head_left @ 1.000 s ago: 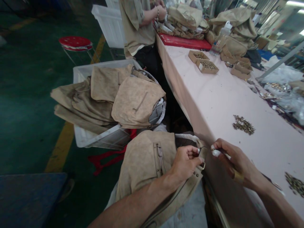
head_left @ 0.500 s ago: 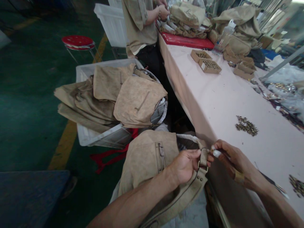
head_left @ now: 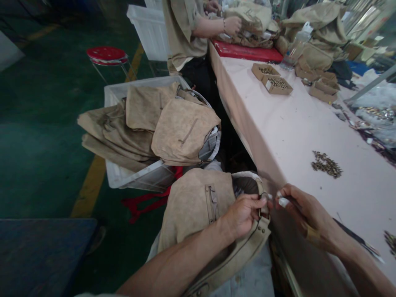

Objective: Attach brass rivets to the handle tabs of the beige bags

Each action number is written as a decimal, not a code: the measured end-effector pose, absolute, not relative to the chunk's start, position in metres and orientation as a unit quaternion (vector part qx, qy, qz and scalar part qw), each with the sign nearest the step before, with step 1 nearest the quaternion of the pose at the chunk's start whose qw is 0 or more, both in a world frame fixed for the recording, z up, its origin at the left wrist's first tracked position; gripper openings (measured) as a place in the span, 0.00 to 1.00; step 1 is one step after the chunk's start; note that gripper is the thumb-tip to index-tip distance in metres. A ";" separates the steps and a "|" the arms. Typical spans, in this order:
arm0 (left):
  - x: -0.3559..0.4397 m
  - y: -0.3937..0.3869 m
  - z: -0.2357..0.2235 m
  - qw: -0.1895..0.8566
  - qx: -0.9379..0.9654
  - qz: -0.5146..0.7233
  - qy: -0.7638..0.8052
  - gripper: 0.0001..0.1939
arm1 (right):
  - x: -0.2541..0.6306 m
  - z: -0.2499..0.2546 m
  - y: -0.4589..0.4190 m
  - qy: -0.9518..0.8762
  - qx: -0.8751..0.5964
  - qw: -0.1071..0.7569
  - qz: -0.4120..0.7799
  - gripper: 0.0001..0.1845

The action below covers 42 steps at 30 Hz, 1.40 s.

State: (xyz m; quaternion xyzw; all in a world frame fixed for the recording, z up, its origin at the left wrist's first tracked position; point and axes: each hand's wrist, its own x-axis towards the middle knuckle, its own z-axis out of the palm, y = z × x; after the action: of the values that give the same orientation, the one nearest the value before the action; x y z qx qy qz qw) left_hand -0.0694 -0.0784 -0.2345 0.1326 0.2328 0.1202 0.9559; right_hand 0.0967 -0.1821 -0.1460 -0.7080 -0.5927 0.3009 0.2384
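A tan suede bag (head_left: 193,206) lies in my lap against the edge of the pink table (head_left: 284,128). My left hand (head_left: 244,212) is closed on the bag's strap tab and its metal ring at the upper corner. My right hand (head_left: 301,210) is pinched shut just right of that ring, its white-tipped fingers almost touching the left fingertips. Whatever it grips is too small to make out. A dark strap runs out from under my right wrist across the table.
A white crate (head_left: 139,175) heaped with tan bags (head_left: 182,132) stands on the floor to my left. Small heaps of metal fittings (head_left: 326,163) and cardboard boxes (head_left: 276,84) of hardware lie on the table. Another person (head_left: 188,29) handles bags at the far end. A red stool (head_left: 105,54) stands behind.
My head has shifted a little, sliding the scene rightward. My hands have come closer together at the strap ring. The other person's hand has reached onto the far pile of bags.
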 end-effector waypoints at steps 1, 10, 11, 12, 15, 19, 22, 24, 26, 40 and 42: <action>-0.071 -0.076 -0.231 0.944 0.166 0.138 0.249 0.12 | 0.095 -0.147 -0.183 -0.587 -0.719 0.229 0.292 0.09; -0.074 -0.063 -0.229 0.790 0.348 0.321 0.391 0.07 | 0.057 -0.160 -0.175 -0.451 -0.670 0.356 0.470 0.19; -0.075 -0.061 -0.230 0.775 0.360 0.334 0.398 0.08 | 0.052 -0.166 -0.175 -0.427 -0.658 0.386 0.486 0.20; -0.077 -0.058 -0.229 0.759 0.385 0.345 0.397 0.09 | 0.048 -0.172 -0.174 -0.398 -0.647 0.416 0.499 0.20; -0.086 -0.042 -0.220 0.700 0.534 0.358 0.310 0.18 | 0.039 -0.181 -0.174 -0.313 -0.602 0.504 0.535 0.20; -0.095 -0.019 -0.207 0.673 0.683 0.257 0.123 0.11 | 0.036 -0.170 -0.172 -0.250 -0.536 0.566 0.574 0.19; -0.100 -0.011 -0.206 0.689 0.696 0.176 0.100 0.11 | 0.039 -0.161 -0.172 -0.225 -0.506 0.564 0.612 0.17; -0.104 -0.009 -0.206 0.704 0.688 0.146 0.098 0.14 | 0.039 -0.161 -0.174 -0.217 -0.498 0.559 0.626 0.18; -0.108 -0.006 -0.205 0.711 0.685 0.128 0.095 0.16 | 0.038 -0.165 -0.175 -0.208 -0.509 0.551 0.627 0.18; -0.121 0.003 -0.184 0.647 0.747 0.031 0.148 0.13 | 0.036 -0.151 -0.186 -0.518 -0.702 0.419 0.253 0.10; -0.117 0.001 -0.186 0.623 0.764 0.035 0.164 0.13 | 0.028 -0.146 -0.186 -0.581 -0.671 0.405 0.220 0.07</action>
State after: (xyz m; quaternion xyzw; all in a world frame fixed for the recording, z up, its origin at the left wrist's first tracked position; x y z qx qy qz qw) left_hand -0.1167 0.0011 -0.1860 0.7640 0.1640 0.0353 0.6231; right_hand 0.0276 -0.1855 -0.1459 -0.6711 -0.5807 0.2197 0.4052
